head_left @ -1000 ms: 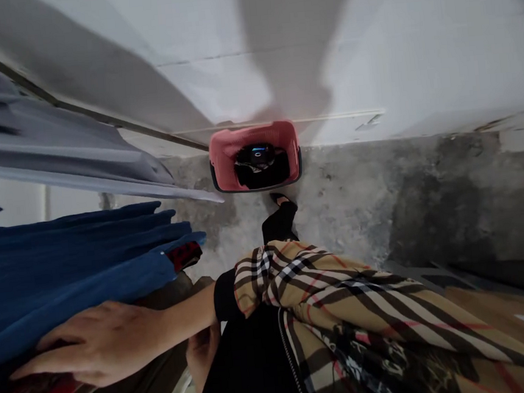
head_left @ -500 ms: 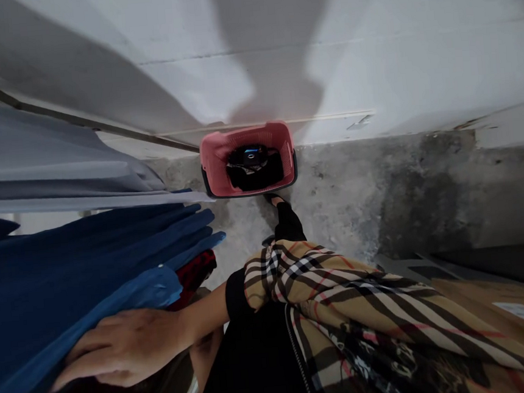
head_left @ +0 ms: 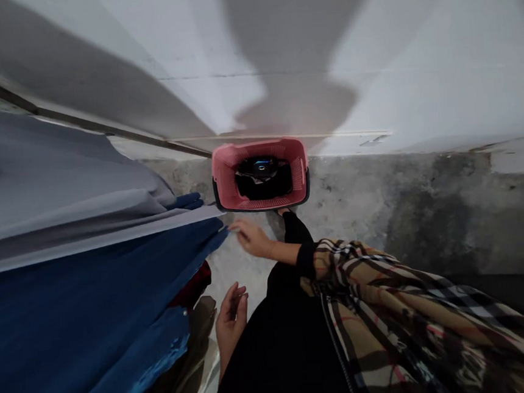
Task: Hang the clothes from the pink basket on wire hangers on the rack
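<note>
my right hand [head_left: 253, 237] reaches out from under a plaid coat [head_left: 367, 297], fingers loosely together at the edge of a blue garment [head_left: 91, 297] hanging beside a grey one [head_left: 60, 202]; i can't tell whether they pinch it. my left hand [head_left: 231, 321] is open below, fingers spread, holding nothing. a pink plastic basket [head_left: 258, 148] sits on the concrete floor [head_left: 406, 220] just past my fingertips. i'm at the hanging clothes, and a firm hold needs my fingers closed on that edge.
</note>
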A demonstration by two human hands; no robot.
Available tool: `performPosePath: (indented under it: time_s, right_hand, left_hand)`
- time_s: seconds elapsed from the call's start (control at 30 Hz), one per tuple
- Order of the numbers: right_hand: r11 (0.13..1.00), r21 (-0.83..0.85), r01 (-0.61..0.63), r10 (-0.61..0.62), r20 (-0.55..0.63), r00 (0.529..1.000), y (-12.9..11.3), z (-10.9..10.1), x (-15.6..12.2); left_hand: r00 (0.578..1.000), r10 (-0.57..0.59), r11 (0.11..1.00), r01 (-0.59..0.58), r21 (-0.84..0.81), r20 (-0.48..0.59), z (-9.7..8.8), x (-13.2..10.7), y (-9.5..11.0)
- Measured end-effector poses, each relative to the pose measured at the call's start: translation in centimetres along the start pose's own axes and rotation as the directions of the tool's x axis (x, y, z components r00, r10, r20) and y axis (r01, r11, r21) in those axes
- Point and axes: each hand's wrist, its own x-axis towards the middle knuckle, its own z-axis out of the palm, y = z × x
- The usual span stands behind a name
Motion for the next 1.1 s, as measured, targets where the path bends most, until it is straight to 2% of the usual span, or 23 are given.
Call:
performPosePath:
  time_s: [0.03,0.07,0.13,0.23,0.3,0.4,0.47,0.6,0.73,0.9,1.0,1.1]
  right_hand:
    - [0.978,-0.150,-0.143,0.151,0.044,0.988,2.1,-1.3,0.4]
    - [0.908,-0.321,-0.270,0.312,0.088,0.946,4.1,-2.7,0.7]
    - [0.827,-0.428,-0.365,0.442,0.091,0.893,7.7,-5.3,1.4]
    - [0.723,-0.547,-0.421,0.569,0.127,0.812,11.9,-8.3,2.7]
    - [0.658,-0.620,-0.427,0.641,0.163,0.750,14.1,-9.4,3.7]
    - [0.586,-0.703,-0.403,0.714,0.212,0.667,16.9,-9.9,5.4]
    - [0.560,-0.738,-0.377,0.738,0.236,0.633,18.5,-9.7,6.5]
    - [0.544,-0.764,-0.347,0.757,0.269,0.595,21.2,-8.7,8.5]
    - [0.526,-0.766,-0.371,0.781,0.261,0.568,23.6,-8.2,10.3]
    - [0.577,-0.711,-0.401,0.776,0.325,0.541,25.7,-7.5,12.0]
    - [0.626,-0.655,-0.422,0.751,0.363,0.551,26.3,-6.6,12.8]
    - [0.653,-0.608,-0.452,0.730,0.346,0.589,26.9,-5.6,13.6]
  left_hand:
    - [1.000,-0.013,1.000,0.013,-0.005,-0.006,0.4,0.3,0.3]
    - [0.999,-0.032,0.999,0.032,-0.010,-0.014,0.9,0.5,0.7]
    - [0.997,-0.080,0.997,0.079,-0.022,-0.021,1.7,1.1,1.4]
    - [0.990,-0.144,0.988,0.143,-0.049,-0.013,2.9,1.9,2.3]
    - [0.984,-0.178,0.982,0.176,-0.067,-0.022,3.7,2.5,2.6]
    - [0.976,-0.216,0.974,0.212,-0.075,-0.043,4.9,3.4,2.6]
    - [0.972,-0.230,0.970,0.226,-0.085,-0.042,5.7,3.8,2.4]
    - [0.957,-0.288,0.953,0.284,-0.102,-0.024,7.1,4.5,1.7]
    - [0.935,-0.353,0.931,0.348,-0.110,-0.023,8.3,5.1,0.9]
    - [0.913,-0.408,0.906,0.403,-0.133,-0.016,10.1,6.2,-0.3]
    - [0.897,-0.442,0.887,0.436,-0.152,-0.009,11.1,6.8,-1.0]
    - [0.878,-0.479,0.865,0.471,-0.173,-0.011,11.8,7.2,-2.3]
